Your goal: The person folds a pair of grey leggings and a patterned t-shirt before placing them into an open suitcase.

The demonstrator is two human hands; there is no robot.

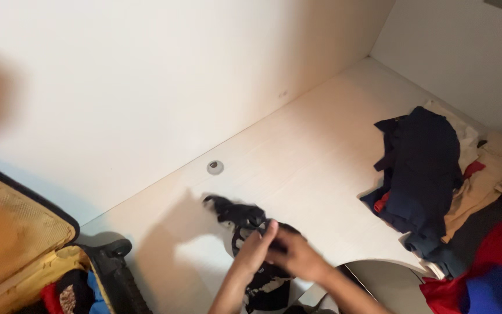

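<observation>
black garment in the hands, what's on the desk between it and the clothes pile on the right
Nothing: the head view shows bare pale desk top between the black garment and the clothes pile.

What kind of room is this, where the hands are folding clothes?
Probably a bedroom or a hotel room. An open suitcase with yellow lining stands beside a white desk, a pile of clothes lies on it, and both hands fold a black garment.
</observation>
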